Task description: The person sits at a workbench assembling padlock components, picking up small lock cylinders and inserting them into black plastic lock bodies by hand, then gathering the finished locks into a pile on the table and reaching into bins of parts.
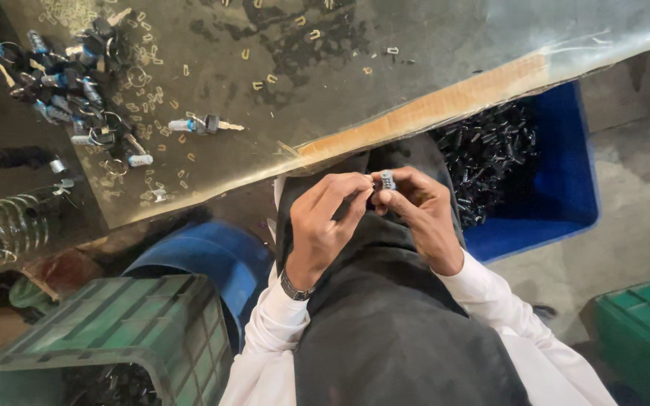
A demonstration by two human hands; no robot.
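The two hands meet in the middle, just in front of the person's chest. The left hand (pixel 323 225) curls in, and its fingers pinch one side of a small silver lock part (pixel 387 180). The right hand (pixel 420 214) is curled too, and its thumb and fingers grip the other side of the same part. The part sits between the fingertips of both hands, up in the air, just below the edge of the counter (pixel 385 75). A watch (pixel 295 288) goes round the left wrist. The sleeves are white, and a dark apron (pixel 393 316) covers the lap.

Just behind the right hand stands a blue tub (pixel 566 188) full of small black parts (pixel 487 154). Beside the left arm there is a blue barrel (pixel 205 252), and next to that a green crate (pixel 114 323). Another green crate (pixel 641 323) stands well away on the right side.

On the counter lie lots of tiny metal clips (pixel 156 94). A heap of keys and locks (pixel 69 83) lies at the far left of it. One lock with a key (pixel 201 124) lies alone near the heap.
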